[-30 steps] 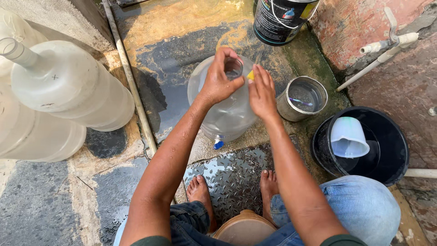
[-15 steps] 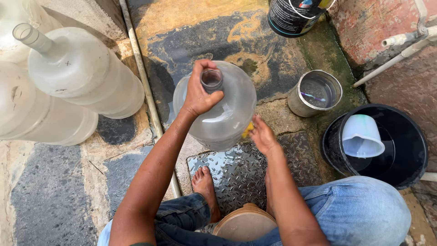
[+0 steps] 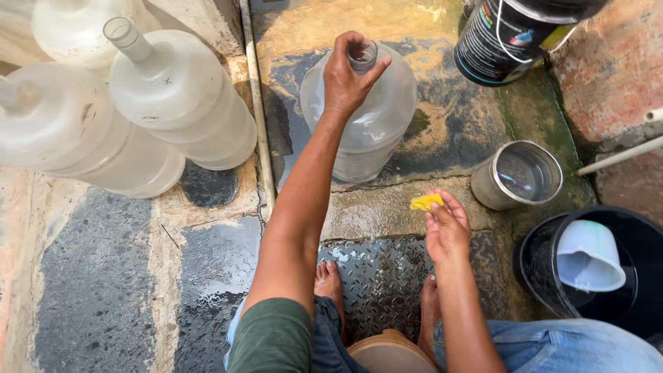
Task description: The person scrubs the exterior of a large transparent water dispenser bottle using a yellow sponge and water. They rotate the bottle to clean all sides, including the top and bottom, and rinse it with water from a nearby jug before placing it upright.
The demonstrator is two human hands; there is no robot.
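My left hand (image 3: 349, 77) grips the neck of a large clear plastic water jug (image 3: 376, 117) that stands upright on wet stone ground. My right hand (image 3: 447, 228) hovers low over the ground in front of the jug, fingers spread, with its fingertips at a small yellow sponge (image 3: 426, 202) that lies on the stone. My bare feet rest on a metal tread plate (image 3: 373, 276) below.
Several more clear jugs (image 3: 179, 103) lie at the left beyond a thin pipe (image 3: 257, 103). A small metal can (image 3: 518, 174) with water stands right of the sponge. A black bucket (image 3: 639, 304) holds a white scoop (image 3: 588, 255). A black paint can (image 3: 511, 34) stands at the top right.
My left hand has stood the jug upright by its neck and moved it away from me. My right hand came off the jug and dropped to the ground with the yellow sponge.
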